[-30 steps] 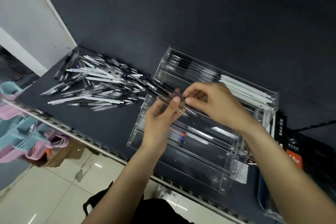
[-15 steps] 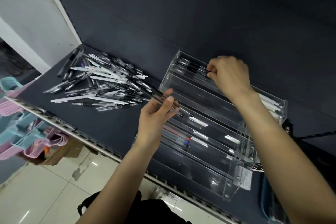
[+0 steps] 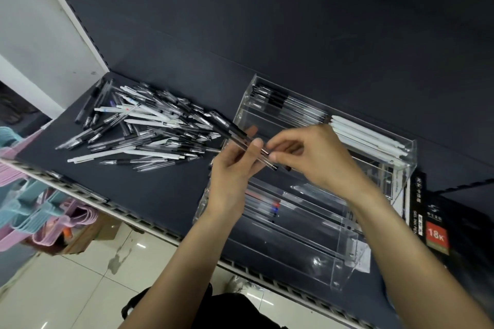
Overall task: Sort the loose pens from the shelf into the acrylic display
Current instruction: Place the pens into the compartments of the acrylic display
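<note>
A heap of loose pens, clear, black and white, lies on the dark shelf at the left. A stepped acrylic display stands to its right. Its top tier holds clear black pens and white pens; a lower tier holds a few pens with red and blue marks. My left hand grips a small bundle of clear pens above the display. My right hand pinches the end of one pen in that bundle.
A black box marked 18K leans at the display's right end. Pink and blue plastic hangers hang below the shelf's front edge at the left. A white upright borders the shelf on the left. Tiled floor lies below.
My right hand has come back from the display's top tier to the bundle in my left hand and now pinches a pen there. My left hand has stayed put.
</note>
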Demonstrator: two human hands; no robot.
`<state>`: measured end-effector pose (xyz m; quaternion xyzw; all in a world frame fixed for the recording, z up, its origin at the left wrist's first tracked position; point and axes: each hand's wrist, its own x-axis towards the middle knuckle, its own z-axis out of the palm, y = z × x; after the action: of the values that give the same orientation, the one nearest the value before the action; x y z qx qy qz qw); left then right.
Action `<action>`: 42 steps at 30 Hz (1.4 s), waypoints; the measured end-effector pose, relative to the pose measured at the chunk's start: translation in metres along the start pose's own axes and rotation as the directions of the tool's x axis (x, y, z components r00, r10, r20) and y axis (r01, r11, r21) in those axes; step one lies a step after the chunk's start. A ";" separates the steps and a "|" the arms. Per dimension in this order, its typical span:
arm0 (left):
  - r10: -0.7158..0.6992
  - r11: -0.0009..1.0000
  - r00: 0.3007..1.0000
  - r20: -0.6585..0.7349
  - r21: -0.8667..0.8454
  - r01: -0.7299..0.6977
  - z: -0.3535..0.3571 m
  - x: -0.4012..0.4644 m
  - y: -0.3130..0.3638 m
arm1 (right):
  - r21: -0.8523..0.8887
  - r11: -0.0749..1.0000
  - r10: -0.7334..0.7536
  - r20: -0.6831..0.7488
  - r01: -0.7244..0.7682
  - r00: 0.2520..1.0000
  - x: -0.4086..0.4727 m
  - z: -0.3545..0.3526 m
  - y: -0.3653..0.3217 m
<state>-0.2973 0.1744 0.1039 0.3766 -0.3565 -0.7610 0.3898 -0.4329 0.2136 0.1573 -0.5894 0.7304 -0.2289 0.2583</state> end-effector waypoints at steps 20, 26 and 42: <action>0.072 0.991 0.997 -0.026 0.118 -0.068 -0.004 0.008 0.006 | -0.388 0.907 0.065 -0.256 -0.164 0.965 0.049 -0.036 0.046; 0.065 0.989 0.998 -0.018 0.136 -0.062 -0.001 0.009 0.006 | -0.388 0.908 0.061 -0.255 -0.160 0.965 0.050 -0.033 0.046; 0.211 0.936 0.977 0.034 0.280 -0.212 0.027 0.034 0.018 | -0.082 0.996 -0.012 -0.410 -0.023 0.912 -0.008 -0.035 0.033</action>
<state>-0.3284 0.1434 0.1217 0.3864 -0.5002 -0.6569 0.4111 -0.4788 0.2293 0.1635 -0.5365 0.7790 -0.3157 0.0746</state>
